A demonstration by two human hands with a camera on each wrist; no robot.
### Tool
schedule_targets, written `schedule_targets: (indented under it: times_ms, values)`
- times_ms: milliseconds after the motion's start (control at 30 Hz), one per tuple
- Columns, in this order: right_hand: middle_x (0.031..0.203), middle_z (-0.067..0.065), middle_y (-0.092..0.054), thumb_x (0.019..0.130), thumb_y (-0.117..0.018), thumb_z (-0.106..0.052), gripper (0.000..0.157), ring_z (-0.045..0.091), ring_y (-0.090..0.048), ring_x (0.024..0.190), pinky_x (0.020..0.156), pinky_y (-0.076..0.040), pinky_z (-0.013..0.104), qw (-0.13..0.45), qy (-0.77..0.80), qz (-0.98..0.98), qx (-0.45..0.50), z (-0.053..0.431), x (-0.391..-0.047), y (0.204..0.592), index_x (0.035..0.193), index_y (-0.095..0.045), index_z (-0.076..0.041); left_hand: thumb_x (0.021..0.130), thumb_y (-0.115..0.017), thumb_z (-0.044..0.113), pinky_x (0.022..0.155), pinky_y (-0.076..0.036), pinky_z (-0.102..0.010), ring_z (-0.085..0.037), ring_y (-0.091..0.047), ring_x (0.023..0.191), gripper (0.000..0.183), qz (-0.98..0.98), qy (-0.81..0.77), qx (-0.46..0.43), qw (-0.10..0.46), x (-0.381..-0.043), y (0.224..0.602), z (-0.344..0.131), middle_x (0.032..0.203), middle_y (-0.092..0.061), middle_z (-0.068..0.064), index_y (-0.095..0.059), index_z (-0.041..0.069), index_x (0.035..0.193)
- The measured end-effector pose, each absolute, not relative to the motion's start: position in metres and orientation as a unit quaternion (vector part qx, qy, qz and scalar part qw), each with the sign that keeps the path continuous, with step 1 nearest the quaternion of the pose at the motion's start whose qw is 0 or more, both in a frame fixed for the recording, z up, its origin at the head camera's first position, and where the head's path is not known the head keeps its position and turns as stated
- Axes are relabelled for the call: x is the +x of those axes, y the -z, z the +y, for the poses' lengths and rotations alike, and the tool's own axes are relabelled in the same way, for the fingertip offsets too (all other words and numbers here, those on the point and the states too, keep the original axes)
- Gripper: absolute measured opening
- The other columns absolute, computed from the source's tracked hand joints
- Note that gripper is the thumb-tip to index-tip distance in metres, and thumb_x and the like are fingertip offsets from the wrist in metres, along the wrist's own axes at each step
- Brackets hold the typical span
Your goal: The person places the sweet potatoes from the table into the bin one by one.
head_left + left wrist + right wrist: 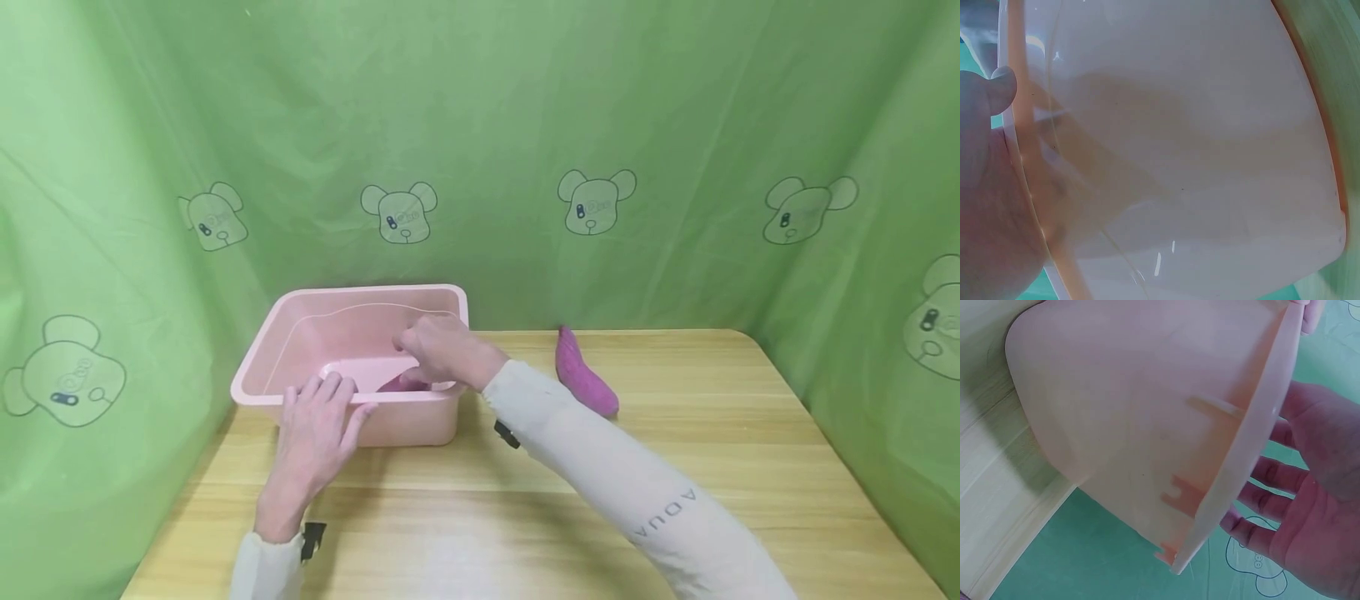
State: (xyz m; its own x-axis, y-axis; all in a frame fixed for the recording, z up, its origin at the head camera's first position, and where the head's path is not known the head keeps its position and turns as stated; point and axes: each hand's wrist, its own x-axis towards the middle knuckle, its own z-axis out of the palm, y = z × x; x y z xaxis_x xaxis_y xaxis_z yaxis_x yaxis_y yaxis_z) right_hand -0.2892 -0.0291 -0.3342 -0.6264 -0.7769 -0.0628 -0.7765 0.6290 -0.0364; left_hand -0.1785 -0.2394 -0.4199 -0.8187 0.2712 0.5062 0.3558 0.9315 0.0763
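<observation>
A pink plastic basin [420, 423] stands at the back left of the wooden table. My left hand [315, 429] grips its front rim, fingers over the edge and thumb along the outer wall. My right hand [442, 346] reaches over the right end into the basin. Under its thumb lies a purple thing [405, 382], mostly hidden by the hand and front wall. In the right wrist view, the fingers [1279, 475] are spread and loosely bent, their tips partly behind the rim. A purple sweet potato [585, 375] lies on the table right of the basin.
The wooden table [712, 417] runs back to a green curtain [495, 100] printed with bear heads, which also closes off both sides. The right forearm's pale sleeve [600, 450] crosses over the table in front of the sweet potato.
</observation>
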Motion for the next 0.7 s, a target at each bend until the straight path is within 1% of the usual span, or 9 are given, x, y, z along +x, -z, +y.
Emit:
schedule_targets:
  times_ms: [100,267,433,600,700]
  values:
    - [0.096,0.001,-0.068,0.093,-0.074,-0.049,0.041,0.014,-0.063,0.081,0.082,-0.052,0.03,0.036,0.009,0.901,-0.432,-0.028,-0.289,0.333,0.114,-0.069,-0.014,0.103,-0.052,0.048,0.074,-0.032,-0.045,-0.027,-0.045,0.083,0.038,-0.95,0.084,-0.164,0.251,-0.178,0.419,-0.24,0.089,-0.048,-0.004,-0.053,0.012,0.092]
    - [0.111,0.004,-0.069,0.095,-0.074,-0.044,0.042,0.018,-0.066,0.092,0.089,-0.053,0.033,0.027,0.031,0.901,-0.432,-0.023,-0.289,0.33,0.123,-0.069,-0.014,0.102,-0.053,0.047,0.074,-0.032,-0.045,-0.027,-0.045,0.083,0.037,-0.95,0.083,-0.163,0.252,-0.178,0.419,-0.241,0.088,-0.048,-0.004,-0.053,0.011,0.092]
    - [0.117,0.003,-0.069,0.096,-0.072,-0.043,0.043,0.019,-0.065,0.097,0.084,-0.054,0.034,0.017,0.056,0.903,-0.426,-0.014,-0.286,0.329,0.128,-0.067,-0.014,0.101,-0.055,0.046,0.075,-0.032,-0.045,-0.027,-0.045,0.083,0.036,-0.95,0.085,-0.163,0.253,-0.177,0.417,-0.24,0.089,-0.049,-0.004,-0.055,0.011,0.093]
    - [0.131,0.006,-0.066,0.098,-0.07,-0.042,0.044,0.024,-0.064,0.114,0.084,-0.056,0.038,-0.003,0.076,0.908,-0.412,-0.005,-0.282,0.327,0.132,-0.065,-0.016,0.101,-0.056,0.046,0.076,-0.033,-0.045,-0.027,-0.046,0.084,0.036,-0.951,0.085,-0.163,0.249,-0.177,0.417,-0.239,0.089,-0.05,-0.004,-0.055,0.011,0.095]
    - [0.138,0.009,-0.062,0.098,-0.07,-0.042,0.046,0.024,-0.065,0.114,0.084,-0.057,0.04,-0.013,0.098,0.911,-0.4,0.002,-0.278,0.325,0.135,-0.063,-0.016,0.101,-0.056,0.046,0.076,-0.032,-0.045,-0.027,-0.045,0.084,0.036,-0.951,0.085,-0.163,0.248,-0.178,0.418,-0.239,0.089,-0.049,-0.004,-0.055,0.011,0.095]
